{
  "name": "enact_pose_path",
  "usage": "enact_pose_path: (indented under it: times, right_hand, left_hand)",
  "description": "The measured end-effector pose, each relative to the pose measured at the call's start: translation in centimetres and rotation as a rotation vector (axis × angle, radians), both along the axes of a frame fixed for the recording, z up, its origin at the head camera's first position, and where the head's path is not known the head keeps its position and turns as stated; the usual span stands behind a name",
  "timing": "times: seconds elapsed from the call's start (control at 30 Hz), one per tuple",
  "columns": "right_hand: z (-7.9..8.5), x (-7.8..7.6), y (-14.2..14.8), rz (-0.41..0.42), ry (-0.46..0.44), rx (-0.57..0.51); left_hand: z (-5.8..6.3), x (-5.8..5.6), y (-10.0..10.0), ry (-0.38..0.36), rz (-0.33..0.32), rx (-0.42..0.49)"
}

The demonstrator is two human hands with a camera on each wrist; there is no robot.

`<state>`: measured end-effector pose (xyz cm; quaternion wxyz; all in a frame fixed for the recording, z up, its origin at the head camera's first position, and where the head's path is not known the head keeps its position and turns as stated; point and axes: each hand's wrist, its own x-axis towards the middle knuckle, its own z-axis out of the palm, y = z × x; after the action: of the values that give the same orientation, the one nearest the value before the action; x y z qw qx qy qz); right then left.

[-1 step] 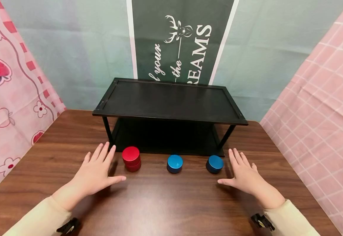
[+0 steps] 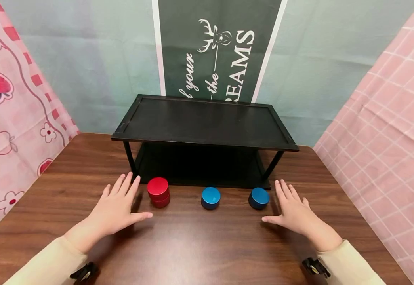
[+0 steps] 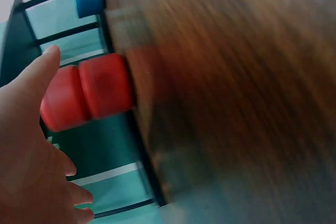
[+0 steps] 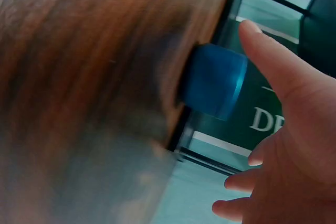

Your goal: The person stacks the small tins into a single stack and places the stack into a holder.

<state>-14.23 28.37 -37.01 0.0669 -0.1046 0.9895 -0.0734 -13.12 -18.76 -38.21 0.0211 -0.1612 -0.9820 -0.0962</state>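
Note:
Two short red metallic cylinders (image 2: 158, 192), one on top of the other or one piece with a groove, stand upright at the left. A blue cylinder (image 2: 210, 198) sits in the middle and a second blue cylinder (image 2: 258, 198) to the right. My left hand (image 2: 115, 209) is spread with straight fingers just left of the red cylinders, apart from them. Beside the right-hand blue cylinder is my right hand (image 2: 294, 211), its fingers extended and holding nothing. The left wrist view shows the red pair (image 3: 88, 92) past my thumb; the right wrist view shows a blue cylinder (image 4: 212, 81).
Behind the cylinders stands a black two-level rack (image 2: 207, 122), its lower shelf (image 2: 199, 166) in shadow. Everything rests on a brown wooden table (image 2: 192, 245). Pink cloths hang at both sides, with a green printed cloth (image 2: 100, 59) at the back.

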Motion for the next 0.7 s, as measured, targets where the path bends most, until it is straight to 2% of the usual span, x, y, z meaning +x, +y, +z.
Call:
enact_pose_path:
  times: [0.2,0.3,0.4,0.6,0.7]
  right_hand:
    - [-0.2,0.1,0.1,0.001,-0.023,-0.019]
    - [-0.2,0.1,0.3,0.028,-0.003,-0.053]
    - [-0.3,-0.1,0.5,0.067,0.007,-0.136]
    - [-0.6,-0.6,0.5,0.101,-0.009,-0.332]
    - [-0.8,-0.7,0.4,0.097,-0.014,-0.377]
  left_hand:
    - [-0.5,-0.4,0.0,-0.031,-0.017,0.021]
    - [-0.5,-0.5,0.0,-0.070,-0.029,0.104]
    - [-0.6,-0.8,-0.2,-0.142,-0.058,0.291]
    - [-1.6,-1.9,-0.3,-0.342,-0.110,0.773]
    - [-2.3,-2.1,-0.1,-0.394,-0.124,0.923]
